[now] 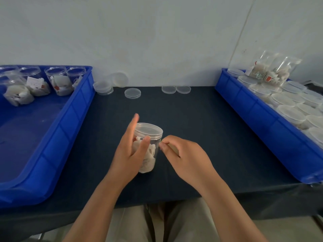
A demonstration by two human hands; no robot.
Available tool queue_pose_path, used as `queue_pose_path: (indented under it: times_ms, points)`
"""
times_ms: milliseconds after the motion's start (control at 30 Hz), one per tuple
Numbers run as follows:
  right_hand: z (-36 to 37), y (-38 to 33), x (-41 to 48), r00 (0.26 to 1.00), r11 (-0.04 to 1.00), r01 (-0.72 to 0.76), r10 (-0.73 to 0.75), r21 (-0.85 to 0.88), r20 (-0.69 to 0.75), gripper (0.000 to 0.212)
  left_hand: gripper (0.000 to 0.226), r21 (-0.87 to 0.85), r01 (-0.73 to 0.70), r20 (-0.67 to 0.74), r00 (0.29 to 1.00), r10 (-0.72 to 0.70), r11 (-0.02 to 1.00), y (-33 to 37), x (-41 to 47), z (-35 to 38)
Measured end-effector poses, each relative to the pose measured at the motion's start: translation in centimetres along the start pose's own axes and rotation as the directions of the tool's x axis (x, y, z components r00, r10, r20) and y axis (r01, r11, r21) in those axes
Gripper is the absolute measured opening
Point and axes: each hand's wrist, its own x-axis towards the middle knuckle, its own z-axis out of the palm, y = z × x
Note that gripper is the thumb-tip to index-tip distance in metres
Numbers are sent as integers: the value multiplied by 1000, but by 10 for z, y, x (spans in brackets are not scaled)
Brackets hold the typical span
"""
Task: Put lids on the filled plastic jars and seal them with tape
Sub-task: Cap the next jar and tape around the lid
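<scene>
Gripping jar (151,158): left hand (128,155); right hand (186,154) alongside.

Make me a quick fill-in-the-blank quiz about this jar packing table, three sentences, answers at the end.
The jar held by the left hand already wears its ____.
The blue tray holding open jars sits on the person's ____ side.
Loose lids lie on the table, close to the white ____.
Answers: lid; left; wall.
</scene>
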Motion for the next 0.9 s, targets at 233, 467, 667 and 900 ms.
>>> queue_pose_path:
  times_ms: [233,467,667,900]
  points:
    - [4,0,9,998,996,-46,43,-73,-42,27,55,82,-58,-31,998,61,995,-7,1,7]
    - [7,4,14,997,993,-69,67,-98,-28,15,59,155,-82,-122,987,101,985,-8,8,13]
    - [6,3,14,998,992,-60,58,-107,-23,27,72,217,-58,-122,989,86,974,-8,12,14]
    - [9,-2,10,998,990,-50,44,-135,-49,26,72,204,-81,-59,994,95,976,-15,8,9]
